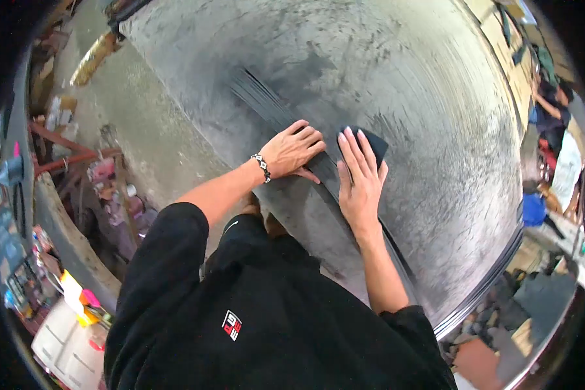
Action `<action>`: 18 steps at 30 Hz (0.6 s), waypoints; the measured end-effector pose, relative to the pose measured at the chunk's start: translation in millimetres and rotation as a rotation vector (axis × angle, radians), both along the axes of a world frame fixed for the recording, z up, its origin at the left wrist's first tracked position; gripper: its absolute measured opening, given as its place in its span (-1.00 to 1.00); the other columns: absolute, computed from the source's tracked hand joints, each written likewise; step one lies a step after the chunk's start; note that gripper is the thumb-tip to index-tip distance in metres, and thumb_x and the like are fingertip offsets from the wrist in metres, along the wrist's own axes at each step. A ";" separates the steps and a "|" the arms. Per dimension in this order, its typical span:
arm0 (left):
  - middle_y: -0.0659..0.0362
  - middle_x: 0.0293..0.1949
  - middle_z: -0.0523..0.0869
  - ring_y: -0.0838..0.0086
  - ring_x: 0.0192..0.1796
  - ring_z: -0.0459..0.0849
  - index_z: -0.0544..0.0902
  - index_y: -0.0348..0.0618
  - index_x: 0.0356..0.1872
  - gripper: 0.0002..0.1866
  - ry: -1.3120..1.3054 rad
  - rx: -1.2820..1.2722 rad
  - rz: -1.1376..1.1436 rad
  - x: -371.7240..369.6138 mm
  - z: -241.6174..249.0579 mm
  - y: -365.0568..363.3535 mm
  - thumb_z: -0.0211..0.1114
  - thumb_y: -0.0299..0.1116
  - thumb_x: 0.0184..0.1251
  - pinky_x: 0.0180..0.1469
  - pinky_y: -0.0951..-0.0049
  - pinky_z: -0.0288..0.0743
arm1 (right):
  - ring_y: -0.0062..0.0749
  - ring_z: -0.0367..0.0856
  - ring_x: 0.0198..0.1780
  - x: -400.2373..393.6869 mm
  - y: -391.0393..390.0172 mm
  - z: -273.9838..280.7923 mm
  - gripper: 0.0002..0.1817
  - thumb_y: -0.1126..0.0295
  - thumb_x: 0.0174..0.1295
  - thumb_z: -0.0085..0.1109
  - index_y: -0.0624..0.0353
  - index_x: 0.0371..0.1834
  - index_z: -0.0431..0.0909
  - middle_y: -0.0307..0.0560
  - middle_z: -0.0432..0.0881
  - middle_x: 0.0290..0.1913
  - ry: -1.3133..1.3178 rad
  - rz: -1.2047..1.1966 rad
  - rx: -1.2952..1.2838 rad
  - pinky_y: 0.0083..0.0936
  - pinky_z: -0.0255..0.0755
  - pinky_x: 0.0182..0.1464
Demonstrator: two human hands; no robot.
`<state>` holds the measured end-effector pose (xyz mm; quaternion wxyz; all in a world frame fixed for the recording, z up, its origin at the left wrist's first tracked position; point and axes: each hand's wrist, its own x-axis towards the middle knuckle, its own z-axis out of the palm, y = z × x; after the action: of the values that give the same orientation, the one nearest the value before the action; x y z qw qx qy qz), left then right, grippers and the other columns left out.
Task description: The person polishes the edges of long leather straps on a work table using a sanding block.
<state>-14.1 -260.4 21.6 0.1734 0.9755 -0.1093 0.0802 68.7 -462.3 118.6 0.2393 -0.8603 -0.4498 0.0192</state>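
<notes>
A bundle of long dark strips (261, 97) lies diagonally across the grey, smudged work surface (448, 84). My left hand (294, 151), with a beaded bracelet at its wrist, rests over the strips, its fingers bent over them and its thumb apart. Just to the right, my right hand (361, 179) lies fairly flat on a black pad or cloth (375, 144), fingers pointing away from me. The pad sits beside the strips, partly hidden under the fingers. Below my hands the strips run on toward me, passing beside my right forearm.
Red metal bars (65, 159) and mixed clutter stand at the left beyond the floor. A co-worker (552, 107) is at the far right, near a blue object (533, 209). Dark scraps (546, 299) lie at the lower right. A pale box (68, 341) is at the lower left.
</notes>
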 end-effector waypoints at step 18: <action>0.08 0.55 0.55 0.14 0.67 0.39 0.48 -0.17 0.56 0.09 -0.034 -0.227 -0.026 -1.9 -15.8 -4.1 0.63 0.22 0.03 0.73 0.12 0.26 | -0.23 0.36 0.72 38.7 241.6 -71.6 -0.40 0.33 0.37 0.31 -0.17 0.53 0.65 -0.39 0.49 0.69 -0.319 0.815 -0.124 0.30 0.23 0.55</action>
<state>-16.0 -264.5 5.8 0.2820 0.9465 -0.1151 0.1062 107.4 -220.7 47.0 0.0878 -0.6176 -0.7816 0.0058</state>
